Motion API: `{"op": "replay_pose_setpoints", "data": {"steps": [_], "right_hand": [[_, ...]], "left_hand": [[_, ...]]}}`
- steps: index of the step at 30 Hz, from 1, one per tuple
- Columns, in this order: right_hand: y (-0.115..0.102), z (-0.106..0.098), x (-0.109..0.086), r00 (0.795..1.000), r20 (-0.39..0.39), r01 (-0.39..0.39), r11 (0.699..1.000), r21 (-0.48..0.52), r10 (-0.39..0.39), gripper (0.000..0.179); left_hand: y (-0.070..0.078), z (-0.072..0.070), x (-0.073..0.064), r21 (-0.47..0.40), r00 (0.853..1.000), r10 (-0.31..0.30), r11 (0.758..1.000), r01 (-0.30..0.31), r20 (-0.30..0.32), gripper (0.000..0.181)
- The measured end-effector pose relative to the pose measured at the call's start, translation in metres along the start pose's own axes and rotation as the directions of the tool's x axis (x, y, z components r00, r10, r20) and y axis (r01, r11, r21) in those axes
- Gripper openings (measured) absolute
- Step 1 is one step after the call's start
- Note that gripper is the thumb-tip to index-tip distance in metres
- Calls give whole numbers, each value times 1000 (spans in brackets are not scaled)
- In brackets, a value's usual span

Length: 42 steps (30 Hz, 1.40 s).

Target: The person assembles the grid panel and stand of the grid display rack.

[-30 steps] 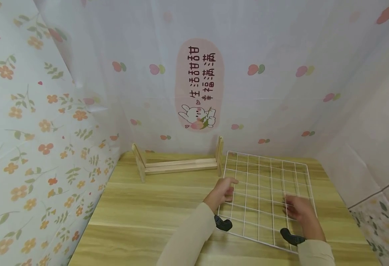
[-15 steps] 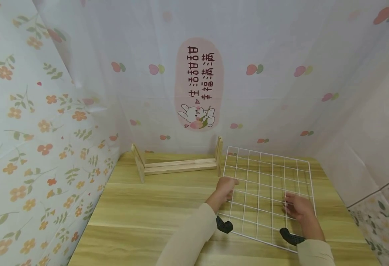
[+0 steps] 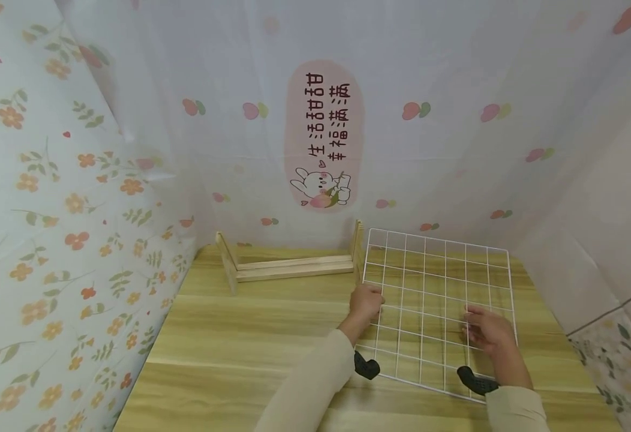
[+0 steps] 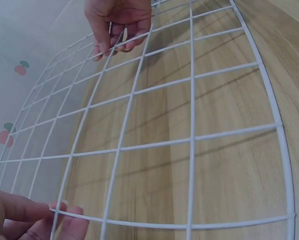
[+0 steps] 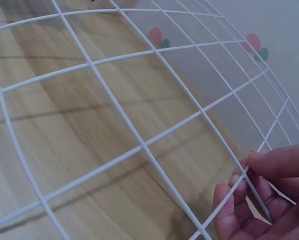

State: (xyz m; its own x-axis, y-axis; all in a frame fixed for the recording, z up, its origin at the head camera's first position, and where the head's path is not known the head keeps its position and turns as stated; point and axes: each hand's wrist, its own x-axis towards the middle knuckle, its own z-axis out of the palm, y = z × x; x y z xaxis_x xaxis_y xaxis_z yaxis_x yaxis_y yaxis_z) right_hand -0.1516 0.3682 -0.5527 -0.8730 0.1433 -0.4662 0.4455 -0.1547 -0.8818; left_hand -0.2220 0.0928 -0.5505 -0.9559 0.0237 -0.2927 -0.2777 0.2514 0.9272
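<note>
A white wire grid panel (image 3: pixel 438 239) is held above the table at the right, its far edge raised toward the back wall. My left hand (image 3: pixel 366 302) grips its left edge; in the left wrist view the thumb and fingers of that hand (image 4: pixel 19 215) pinch a wire crossing. Farther right, my right hand (image 3: pixel 489 329) holds wires inside the panel, and in the right wrist view its thumb and fingers (image 5: pixel 279 162) close on a crossing. Shadows of the wires fall on the wood below, apart from the panel.
A wooden rack (image 3: pixel 294 268) with two uprights and a pair of slats stands at the back left, its right upright close to the panel's left edge. The wood-grain table (image 3: pixel 229 354) meets a patterned cloth wall (image 3: pixel 213 150) behind and at the sides.
The panel's far edge has risen toward the back wall, so the panel tilts more steeply. Both hands keep hold of it and have shifted only slightly. The wooden rack stays put.
</note>
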Motion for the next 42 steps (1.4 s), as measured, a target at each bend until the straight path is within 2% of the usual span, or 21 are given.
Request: {"op": "replay_pose_setpoints", "data": {"steps": [5, 7, 11, 17, 22, 27, 31, 37, 42], "right_hand": [[-4, 0, -3, 1000, -6, 4, 1000, 2, -4, 43], [-5, 0, -4, 1000, -6, 6, 1000, -5, -6, 43], [-9, -2, -5, 1000, -14, 4, 1000, -6, -4, 40], [-15, -1, -7, 999, -41, 17, 999, 33, -16, 37], [-24, 2, -13, 996, -92, 11, 998, 57, -5, 38], [-37, 7, -24, 990, -141, 32, 994, 108, -17, 35], [-45, 7, -32, 991, -131, 64, 984, 165, -42, 32], [-55, 4, -38, 989, -49, 150, 960, 236, -142, 30], [-61, 3, -41, 982, 3, 180, 946, 271, -188, 28]], "left_hand": [[4, 2, -2, -66, 998, -25, 998, 21, -60, 27], [6, 1, -2, -93, 997, -36, 995, 30, -69, 29], [11, 0, -3, -95, 997, -33, 995, 26, -71, 31], [19, 1, -4, -32, 992, 32, 999, -36, -119, 33], [25, 2, -6, 34, 985, 79, 997, -75, -154, 35], [33, 0, -10, 39, 975, 166, 986, -162, -150, 35], [39, -3, -14, 11, 967, 213, 977, -213, -138, 35], [49, -12, -15, -96, 964, 250, 961, -258, -90, 31], [54, -19, -15, -166, 964, 257, 950, -265, -66, 27]]}}
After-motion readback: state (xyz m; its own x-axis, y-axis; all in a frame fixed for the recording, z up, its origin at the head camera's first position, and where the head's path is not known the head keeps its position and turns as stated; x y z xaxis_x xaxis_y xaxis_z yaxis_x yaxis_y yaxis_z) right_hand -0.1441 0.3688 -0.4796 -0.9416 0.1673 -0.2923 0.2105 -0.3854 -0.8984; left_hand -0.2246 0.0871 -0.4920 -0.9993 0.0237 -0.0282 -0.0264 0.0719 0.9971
